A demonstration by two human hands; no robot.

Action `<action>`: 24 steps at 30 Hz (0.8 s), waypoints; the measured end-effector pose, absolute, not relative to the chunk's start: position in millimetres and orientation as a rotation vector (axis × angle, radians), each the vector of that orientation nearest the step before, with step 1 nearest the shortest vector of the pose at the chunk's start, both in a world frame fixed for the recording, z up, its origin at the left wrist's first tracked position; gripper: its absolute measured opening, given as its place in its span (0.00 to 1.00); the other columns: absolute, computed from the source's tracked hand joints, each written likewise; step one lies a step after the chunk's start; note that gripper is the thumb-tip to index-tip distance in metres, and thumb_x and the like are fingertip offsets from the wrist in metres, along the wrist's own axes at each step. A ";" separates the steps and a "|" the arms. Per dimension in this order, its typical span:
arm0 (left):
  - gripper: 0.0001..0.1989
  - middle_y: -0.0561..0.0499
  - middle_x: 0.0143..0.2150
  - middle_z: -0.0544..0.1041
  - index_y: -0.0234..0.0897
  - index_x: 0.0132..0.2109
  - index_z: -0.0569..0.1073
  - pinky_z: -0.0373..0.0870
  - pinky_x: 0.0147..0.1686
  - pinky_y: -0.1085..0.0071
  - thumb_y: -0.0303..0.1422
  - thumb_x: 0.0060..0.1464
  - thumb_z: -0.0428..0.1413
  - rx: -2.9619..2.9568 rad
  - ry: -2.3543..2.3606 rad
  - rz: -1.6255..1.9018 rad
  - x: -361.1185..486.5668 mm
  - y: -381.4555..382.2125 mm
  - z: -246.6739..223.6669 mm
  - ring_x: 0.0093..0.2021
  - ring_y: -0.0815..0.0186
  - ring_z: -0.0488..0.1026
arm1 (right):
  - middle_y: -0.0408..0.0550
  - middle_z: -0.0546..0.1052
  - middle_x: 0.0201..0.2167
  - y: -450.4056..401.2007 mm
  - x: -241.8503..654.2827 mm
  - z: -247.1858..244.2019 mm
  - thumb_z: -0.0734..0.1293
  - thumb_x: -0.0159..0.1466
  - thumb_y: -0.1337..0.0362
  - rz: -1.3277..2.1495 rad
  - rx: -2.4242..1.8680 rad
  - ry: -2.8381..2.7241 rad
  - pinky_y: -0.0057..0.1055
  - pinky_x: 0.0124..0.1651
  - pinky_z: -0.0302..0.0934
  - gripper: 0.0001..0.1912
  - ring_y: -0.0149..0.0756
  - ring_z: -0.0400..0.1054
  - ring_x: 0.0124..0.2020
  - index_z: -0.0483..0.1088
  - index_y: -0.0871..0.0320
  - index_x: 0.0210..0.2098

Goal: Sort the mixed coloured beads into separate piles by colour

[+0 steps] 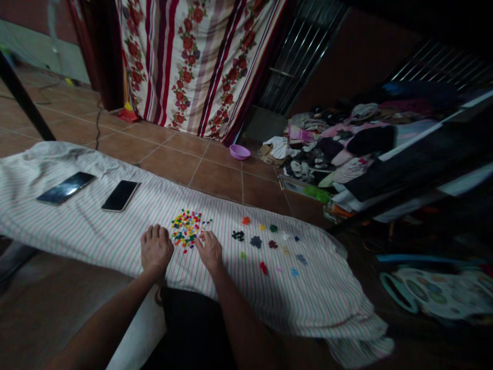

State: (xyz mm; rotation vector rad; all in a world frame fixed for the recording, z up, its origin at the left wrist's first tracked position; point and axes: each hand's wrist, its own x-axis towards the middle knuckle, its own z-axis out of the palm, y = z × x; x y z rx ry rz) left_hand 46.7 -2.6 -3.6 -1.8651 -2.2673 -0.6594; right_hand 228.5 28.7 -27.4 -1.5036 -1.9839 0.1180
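The right hand (209,251) rests its fingertips on the edge of a heap of small multicoloured plastic pieces (186,228); its grip is loosely curved, and whether it has hold of a piece cannot be told. The left hand (156,249) sits just beside the heap, fingers curled down, its grip showing nothing held. Both lie on a striped cloth (292,293), near its front edge, with the heap closer to the far edge. To the right are about fourteen small separate groups of pieces, with open cloth between them. Two smartphones (66,188) (120,196) lie well left, apart. Beyond the far edge is a tiled floor (215,180).
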 end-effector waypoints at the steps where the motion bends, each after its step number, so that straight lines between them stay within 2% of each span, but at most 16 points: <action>1: 0.13 0.35 0.55 0.72 0.33 0.44 0.72 0.58 0.55 0.52 0.30 0.58 0.46 -1.867 -2.273 -0.657 46.5 -2.4 -3.8 0.59 0.47 0.63 | 0.43 0.73 0.32 28.1 228.3 -26.1 0.64 0.64 0.64 0.116 -1.501 -1.997 0.26 0.40 0.61 0.03 0.32 0.70 0.36 0.69 0.55 0.34; 16: 0.11 0.40 0.49 0.73 0.36 0.43 0.71 0.60 0.50 0.56 0.31 0.55 0.47 -1.831 -2.340 -0.583 48.0 -1.3 2.4 0.54 0.51 0.65 | 0.44 0.75 0.34 31.9 233.6 -26.5 0.64 0.64 0.64 0.347 -1.513 -1.828 0.27 0.41 0.61 0.04 0.32 0.69 0.35 0.70 0.56 0.36; 24: 0.11 0.41 0.46 0.73 0.37 0.43 0.70 0.60 0.49 0.57 0.31 0.54 0.48 -1.798 -2.366 -0.554 49.7 -0.4 2.9 0.51 0.52 0.66 | 0.46 0.77 0.40 32.5 236.4 -33.0 0.61 0.65 0.66 0.414 -1.483 -1.815 0.29 0.45 0.62 0.08 0.33 0.71 0.39 0.70 0.56 0.42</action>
